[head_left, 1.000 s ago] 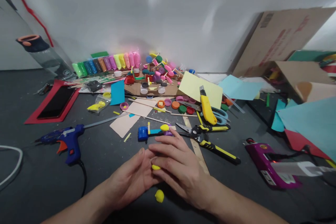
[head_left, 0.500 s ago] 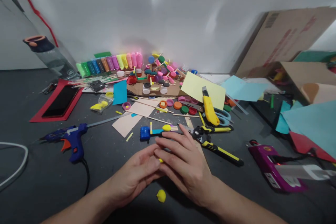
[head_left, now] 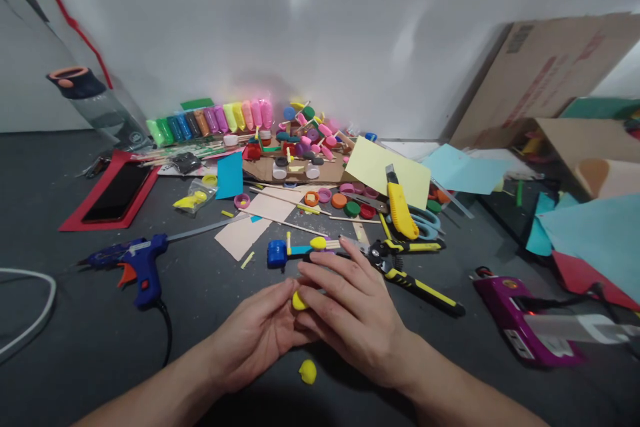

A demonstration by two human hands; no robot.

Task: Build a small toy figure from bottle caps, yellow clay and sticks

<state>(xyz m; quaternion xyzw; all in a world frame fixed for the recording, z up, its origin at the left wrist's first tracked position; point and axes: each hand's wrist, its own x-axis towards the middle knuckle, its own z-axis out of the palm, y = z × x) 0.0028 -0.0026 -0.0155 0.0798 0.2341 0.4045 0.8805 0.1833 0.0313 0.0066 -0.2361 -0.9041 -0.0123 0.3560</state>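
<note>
The left hand and right hand, fingers loosely curled, pinch a yellow clay lump between them; probably soft, light, easily dented, so hold its sides gently

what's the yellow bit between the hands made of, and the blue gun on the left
Yellow bit: looks like soft modelling clay, matte, rounded, pressed between the left hand and right hand. Blue glue gun: likely hard moulded plastic, slight sheen, with an orange trigger.

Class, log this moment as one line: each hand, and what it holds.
left hand: holds yellow clay piece at fingertips | right hand: open, touching it | second yellow lump: loose on grey table
</note>
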